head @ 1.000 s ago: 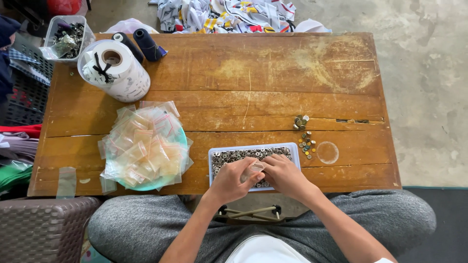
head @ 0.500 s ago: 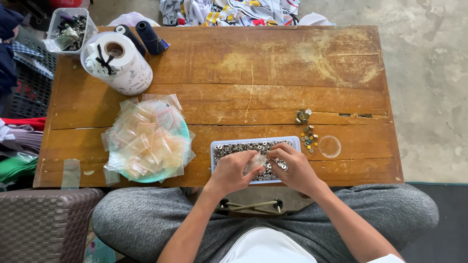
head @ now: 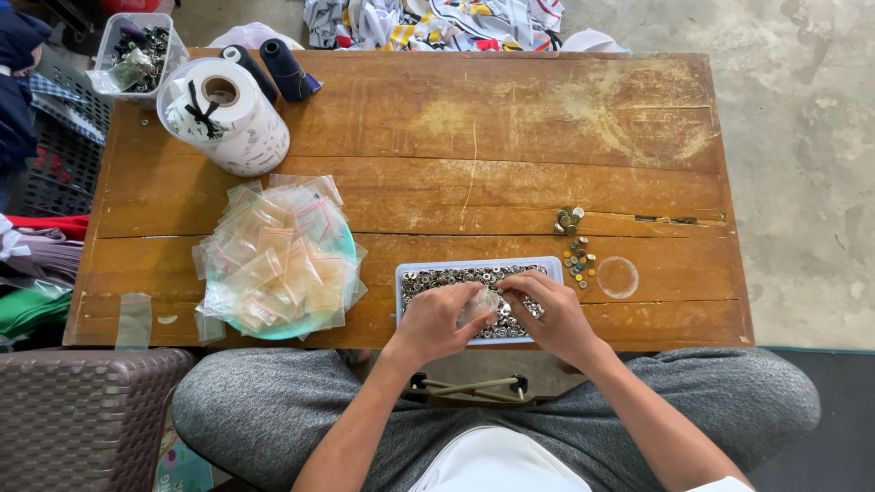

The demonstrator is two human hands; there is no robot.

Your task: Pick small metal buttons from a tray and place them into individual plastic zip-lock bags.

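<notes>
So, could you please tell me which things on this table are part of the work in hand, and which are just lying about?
In use:
- left hand and right hand, both holding a small clear bag
- tray of small metal rings
- pile of clear bags on a green plate
- sorted little pieces beside the tray

Lying about:
- white roll
- dark thread spools
- plastic box
- cloth
</notes>
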